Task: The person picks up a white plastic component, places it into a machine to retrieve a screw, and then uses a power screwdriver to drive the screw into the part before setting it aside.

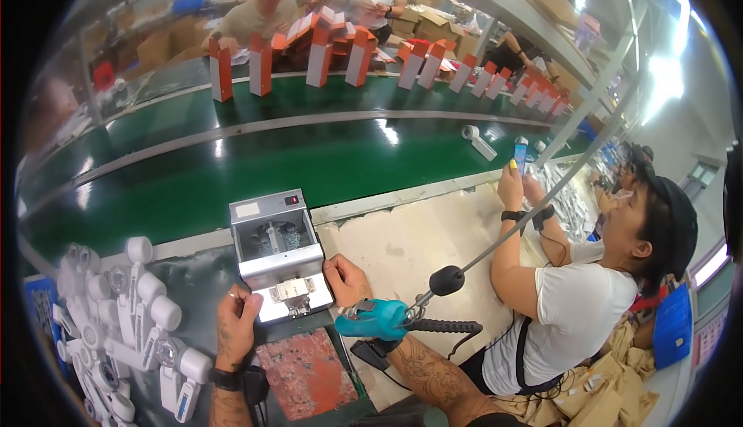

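Note:
A grey metal screw feeder (280, 251) stands in front of me, with small screws in its open tray and a shiny plate at its near end. My left hand (237, 320) is closed at its near left corner, thumb against the side and fingers curled. On the opposite side, my right hand (346, 281) grips the feeder's right edge, its fingers partly hidden. A teal electric screwdriver (375, 319) hangs on a spring cord above my right wrist. Below the feeder lies a worn red mat (307, 373).
Many white handheld fans (151, 311) are heaped on the left. Beyond runs a green conveyor (325, 162) with orange-and-white boxes (259, 65) standing on its far lane. At right, a co-worker (573, 295) holds up a phone (519, 152) beside cardboard (418, 264) on the bench.

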`<move>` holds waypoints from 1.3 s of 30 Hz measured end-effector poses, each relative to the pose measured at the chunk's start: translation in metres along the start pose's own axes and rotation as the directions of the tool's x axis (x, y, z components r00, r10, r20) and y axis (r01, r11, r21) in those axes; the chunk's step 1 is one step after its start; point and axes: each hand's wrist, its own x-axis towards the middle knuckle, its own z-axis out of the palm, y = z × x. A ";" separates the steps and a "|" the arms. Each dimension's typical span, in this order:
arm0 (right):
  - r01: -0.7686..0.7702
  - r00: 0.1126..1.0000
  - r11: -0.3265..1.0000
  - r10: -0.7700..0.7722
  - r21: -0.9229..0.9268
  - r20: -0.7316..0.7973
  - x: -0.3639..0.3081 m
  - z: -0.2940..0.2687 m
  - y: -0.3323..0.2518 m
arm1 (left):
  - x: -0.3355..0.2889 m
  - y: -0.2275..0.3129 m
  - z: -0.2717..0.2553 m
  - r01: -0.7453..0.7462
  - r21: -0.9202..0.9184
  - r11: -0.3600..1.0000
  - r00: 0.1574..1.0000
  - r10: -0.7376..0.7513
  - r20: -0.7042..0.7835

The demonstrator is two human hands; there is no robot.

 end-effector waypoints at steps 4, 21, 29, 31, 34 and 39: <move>-0.012 1.000 0.998 0.011 -0.063 -0.014 0.001 -0.004 0.008 | 0.001 0.001 0.001 -0.006 0.017 1.000 1.000 0.006 0.002; 0.001 1.000 0.999 -0.001 -0.051 0.002 0.003 -0.003 0.010 | 0.001 0.002 -0.001 0.045 0.051 0.998 0.999 -0.045 0.007; 0.043 0.999 0.997 -0.043 -0.058 -0.001 0.004 -0.005 0.003 | 0.002 -0.001 -0.004 0.020 0.051 0.998 1.000 -0.021 0.019; 0.032 0.999 0.997 -0.033 -0.071 -0.002 0.002 -0.006 0.000 | 0.001 -0.001 -0.003 0.035 0.038 0.999 0.999 -0.035 0.020; 0.037 0.999 0.996 -0.037 -0.079 0.002 0.002 -0.007 0.004 | -0.001 0.002 -0.002 0.031 0.060 0.998 0.999 -0.032 0.023; 0.041 0.999 0.996 -0.042 -0.074 -0.001 0.005 -0.007 0.011 | -0.001 0.000 -0.004 0.030 0.039 0.999 0.999 -0.032 0.039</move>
